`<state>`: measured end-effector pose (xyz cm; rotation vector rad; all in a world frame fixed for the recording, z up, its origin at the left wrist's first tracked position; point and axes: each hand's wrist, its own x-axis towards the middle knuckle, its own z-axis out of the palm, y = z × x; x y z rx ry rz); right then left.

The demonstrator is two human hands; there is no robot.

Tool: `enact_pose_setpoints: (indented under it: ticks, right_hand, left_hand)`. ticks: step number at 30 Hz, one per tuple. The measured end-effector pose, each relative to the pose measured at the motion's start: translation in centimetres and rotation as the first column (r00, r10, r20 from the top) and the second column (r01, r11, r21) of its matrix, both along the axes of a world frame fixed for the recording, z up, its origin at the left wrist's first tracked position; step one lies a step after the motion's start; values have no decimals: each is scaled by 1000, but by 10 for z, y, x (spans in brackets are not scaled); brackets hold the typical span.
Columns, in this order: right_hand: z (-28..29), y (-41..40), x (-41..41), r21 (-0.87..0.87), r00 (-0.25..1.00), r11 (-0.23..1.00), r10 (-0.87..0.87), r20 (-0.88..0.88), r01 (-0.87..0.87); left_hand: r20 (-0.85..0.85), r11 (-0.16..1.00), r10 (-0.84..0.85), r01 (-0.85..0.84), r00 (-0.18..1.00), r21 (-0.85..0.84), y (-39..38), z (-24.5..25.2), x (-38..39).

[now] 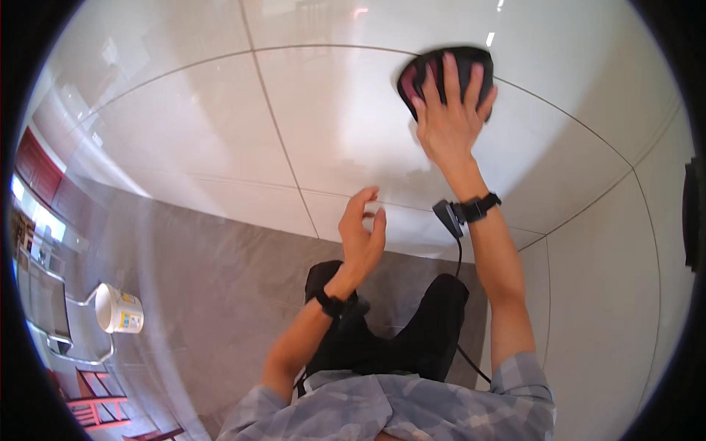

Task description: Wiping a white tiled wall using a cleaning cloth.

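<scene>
My right hand (452, 107) lies spread over a black and dark-red cloth or pad (411, 82), pressing it against the glossy white tiled wall (342, 110). Much of the cloth is hidden under the palm and fingers. Lower and to the left, my left hand (364, 229) hangs in front of the wall with its fingers loosely curled and nothing in it. Each wrist wears a black strap; the right one carries a small black device (449, 218) with a cable running down from it.
Grey floor (220, 297) meets the wall's foot. A side wall of white tile (601, 286) stands at the right, with a dark object (692, 215) at its far edge. At the left are a white bucket (118, 308), a metal-framed chair (49, 308) and red wooden stools (99, 410).
</scene>
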<state>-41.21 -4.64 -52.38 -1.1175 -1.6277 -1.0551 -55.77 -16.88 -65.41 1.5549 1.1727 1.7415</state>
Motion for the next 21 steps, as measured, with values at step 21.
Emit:
enact_pose_setpoints:
  ticks: [21]
  right_hand:
    - [-309, 26, -150, -604, 400, 771, 628, 668, -203]
  left_hand:
    - [162, 876, 421, -354, 892, -328, -63, -112, -131]
